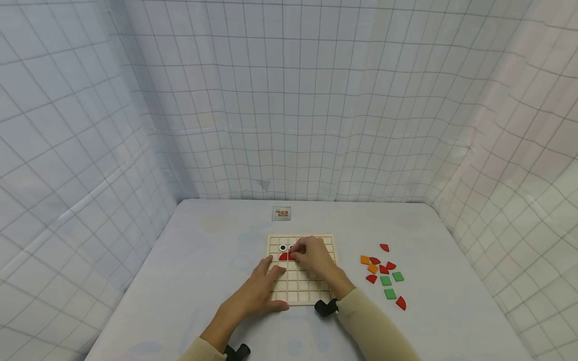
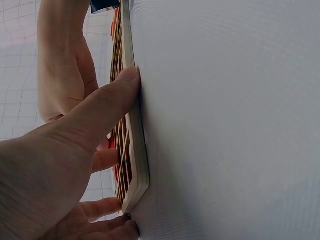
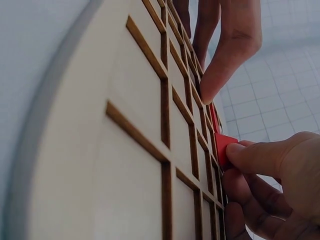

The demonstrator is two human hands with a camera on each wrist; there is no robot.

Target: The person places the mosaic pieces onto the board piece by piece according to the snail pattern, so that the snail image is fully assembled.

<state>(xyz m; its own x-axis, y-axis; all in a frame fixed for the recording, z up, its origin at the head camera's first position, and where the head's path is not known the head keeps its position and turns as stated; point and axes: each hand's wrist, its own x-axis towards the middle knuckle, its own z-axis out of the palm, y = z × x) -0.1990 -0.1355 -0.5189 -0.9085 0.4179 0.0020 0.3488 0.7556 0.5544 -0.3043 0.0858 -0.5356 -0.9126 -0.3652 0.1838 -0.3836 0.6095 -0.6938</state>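
A square wooden grid board [image 1: 292, 297] lies on the table. My left hand [image 1: 259, 290] spans its near left corner with spread fingers; in the left wrist view the thumb [image 2: 112, 100] rests along the near edge. My right hand [image 1: 314, 256] reaches over the upper middle of the grid. Between thumb and fingers it pinches a red piece [image 3: 225, 148], tilted against the grid in the right wrist view. Just left of those fingertips sits a red quarter-round piece [image 1: 283, 256]. Above it is a white round piece with a black dot [image 1: 282, 247]; a similar one beside it is partly hidden.
Right of the board lie several loose red quarter-round pieces [image 1: 401, 303], green squares [image 1: 390, 294] and orange squares [image 1: 365, 259]. Behind the board is a small picture card [image 1: 281, 213] with a gridded animal figure. White grid-lined curtains [image 1: 289, 125] surround the table.
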